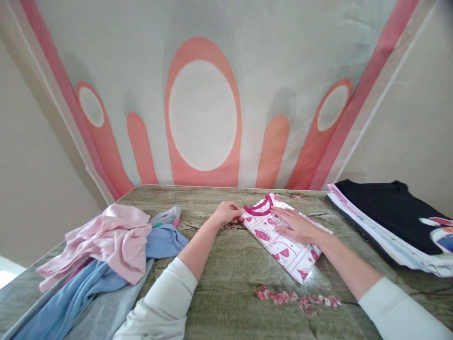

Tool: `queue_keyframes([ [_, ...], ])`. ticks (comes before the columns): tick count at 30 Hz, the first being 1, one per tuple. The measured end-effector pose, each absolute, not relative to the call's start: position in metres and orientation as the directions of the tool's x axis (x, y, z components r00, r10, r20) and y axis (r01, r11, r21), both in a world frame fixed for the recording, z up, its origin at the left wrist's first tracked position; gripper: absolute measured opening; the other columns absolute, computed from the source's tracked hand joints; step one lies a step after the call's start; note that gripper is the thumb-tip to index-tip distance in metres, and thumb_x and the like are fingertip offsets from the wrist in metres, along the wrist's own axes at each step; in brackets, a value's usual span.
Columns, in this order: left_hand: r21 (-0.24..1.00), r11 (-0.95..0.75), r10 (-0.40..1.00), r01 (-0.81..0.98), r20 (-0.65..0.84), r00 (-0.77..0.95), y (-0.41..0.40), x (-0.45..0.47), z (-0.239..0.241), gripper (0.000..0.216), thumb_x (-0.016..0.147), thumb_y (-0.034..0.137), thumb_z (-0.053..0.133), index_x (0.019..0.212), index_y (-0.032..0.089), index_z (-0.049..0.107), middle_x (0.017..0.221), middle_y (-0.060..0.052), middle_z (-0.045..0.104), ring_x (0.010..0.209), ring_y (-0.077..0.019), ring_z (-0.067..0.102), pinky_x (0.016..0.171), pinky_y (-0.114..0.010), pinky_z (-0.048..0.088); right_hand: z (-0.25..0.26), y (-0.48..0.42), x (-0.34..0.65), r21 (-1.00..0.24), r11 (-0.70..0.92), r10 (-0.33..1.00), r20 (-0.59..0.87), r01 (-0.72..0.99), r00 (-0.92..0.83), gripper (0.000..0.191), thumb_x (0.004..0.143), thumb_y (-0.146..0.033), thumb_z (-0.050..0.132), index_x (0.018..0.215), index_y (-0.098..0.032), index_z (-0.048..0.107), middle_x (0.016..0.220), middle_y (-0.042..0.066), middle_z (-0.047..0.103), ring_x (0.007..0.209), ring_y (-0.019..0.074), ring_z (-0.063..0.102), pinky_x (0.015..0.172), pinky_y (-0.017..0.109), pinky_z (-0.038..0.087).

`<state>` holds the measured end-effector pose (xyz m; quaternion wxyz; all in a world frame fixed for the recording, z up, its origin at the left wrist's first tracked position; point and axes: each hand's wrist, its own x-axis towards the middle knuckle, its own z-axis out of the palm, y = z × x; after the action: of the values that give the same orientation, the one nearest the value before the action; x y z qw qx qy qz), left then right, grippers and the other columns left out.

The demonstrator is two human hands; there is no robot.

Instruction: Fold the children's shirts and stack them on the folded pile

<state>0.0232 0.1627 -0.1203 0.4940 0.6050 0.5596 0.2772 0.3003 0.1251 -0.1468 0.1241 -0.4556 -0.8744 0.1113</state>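
A white T-shirt (264,234) with pink prints and a dark pink collar lies folded into a narrow rectangle on the table, turned at a slant. At its upper left corner, by the collar, my left hand (227,213) pinches the edge of the cloth between thumb and fingers. My right hand (299,225) rests flat on the shirt's upper right part, fingers stretched out toward the collar, palm down.
A loose heap of clothes, with a pink garment (120,236) and a blue garment (95,288), lies at the left. On the right stands a stack of folded shirts with a black T-shirt (392,212) on top. The wood-patterned table (212,293) meets a printed backdrop (203,113).
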Motion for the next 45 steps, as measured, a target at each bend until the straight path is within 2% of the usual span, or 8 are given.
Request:
queue_keyframes([
  [4,0.908,0.120,0.937,0.401,-0.237,0.257,0.162,0.019,-0.118,0.020,0.072,0.026,0.066,0.085,0.013,0.060,0.065,-0.003,0.067,0.063,-0.0117,0.064,0.045,-0.013,0.037,-0.146,0.124,0.300,-0.294,0.573,0.817,0.125,0.765,-0.564,0.068,0.085,-0.059,0.035,0.139,-0.017,0.031,0.144,0.008,0.029,0.132,0.0245,0.025,0.108,0.042,0.017],
  [10,0.912,0.090,0.865,0.400,-0.270,0.422,0.167,0.014,-0.120,0.042,0.074,0.052,0.057,0.082,0.012,0.066,0.079,-0.008,0.068,0.063,-0.0115,0.061,0.044,-0.015,0.035,-0.150,0.126,0.302,-0.288,0.591,0.805,0.153,0.754,-0.573,0.067,0.085,-0.057,0.037,0.139,-0.018,0.031,0.143,0.009,0.031,0.131,0.0252,0.027,0.108,0.042,0.020],
  [15,0.909,0.042,0.902,0.414,-0.212,0.376,0.175,0.019,-0.122,0.061,0.069,0.067,0.051,0.074,0.009,0.068,0.070,-0.009,0.066,0.060,-0.0133,0.057,0.050,-0.020,0.037,-0.155,0.131,0.305,-0.282,0.616,0.787,0.175,0.736,-0.591,0.065,0.085,-0.055,0.040,0.139,-0.019,0.031,0.142,0.010,0.033,0.129,0.0266,0.030,0.106,0.045,0.023],
  [22,0.876,-0.064,0.953,0.477,-0.088,0.290,0.170,0.028,-0.120,0.052,0.059,0.062,0.063,0.058,0.010,0.066,0.047,0.001,0.052,0.046,-0.0090,0.041,0.045,-0.021,0.028,-0.158,0.133,0.307,-0.279,0.625,0.780,0.189,0.729,-0.597,0.063,0.086,-0.054,0.040,0.138,-0.021,0.032,0.143,0.009,0.032,0.130,0.0270,0.029,0.106,0.046,0.023],
  [32,0.899,-0.077,0.959,0.432,-0.051,0.277,0.176,0.031,-0.136,0.046,0.059,0.056,0.066,0.062,0.010,0.065,0.050,0.000,0.054,0.047,-0.0092,0.044,0.046,-0.021,0.029,-0.159,0.132,0.307,-0.297,0.627,0.779,0.206,0.720,-0.593,0.063,0.085,-0.053,0.043,0.138,-0.021,0.033,0.142,0.009,0.034,0.129,0.0267,0.031,0.106,0.046,0.024],
  [35,0.868,-0.127,0.956,0.481,-0.022,0.293,0.176,0.029,-0.133,0.052,0.063,0.062,0.060,0.064,0.010,0.067,0.048,0.001,0.052,0.047,-0.0090,0.042,0.046,-0.021,0.027,-0.159,0.132,0.307,-0.288,0.628,0.778,0.207,0.723,-0.593,0.062,0.086,-0.052,0.042,0.138,-0.021,0.033,0.142,0.009,0.033,0.129,0.0263,0.030,0.106,0.046,0.025],
  [39,0.812,-0.119,0.980,0.572,0.002,0.201,0.177,0.028,-0.133,0.067,0.072,0.070,0.041,0.051,0.010,0.062,0.042,0.000,0.046,0.045,-0.0097,0.040,0.045,-0.021,0.027,-0.159,0.132,0.308,-0.261,0.630,0.777,0.201,0.732,-0.597,0.062,0.086,-0.052,0.041,0.138,-0.020,0.032,0.142,0.010,0.034,0.129,0.0260,0.030,0.105,0.046,0.025],
  [45,0.791,-0.114,0.982,0.600,-0.003,0.190,0.184,0.031,-0.141,0.066,0.072,0.071,0.040,0.049,0.012,0.059,0.040,0.000,0.045,0.046,-0.0115,0.042,0.047,-0.022,0.027,-0.149,0.126,0.299,-0.230,0.618,0.784,0.247,0.752,-0.569,0.055,0.086,-0.049,0.042,0.134,-0.022,0.039,0.137,0.010,0.042,0.126,0.0264,0.036,0.105,0.048,0.025],
])
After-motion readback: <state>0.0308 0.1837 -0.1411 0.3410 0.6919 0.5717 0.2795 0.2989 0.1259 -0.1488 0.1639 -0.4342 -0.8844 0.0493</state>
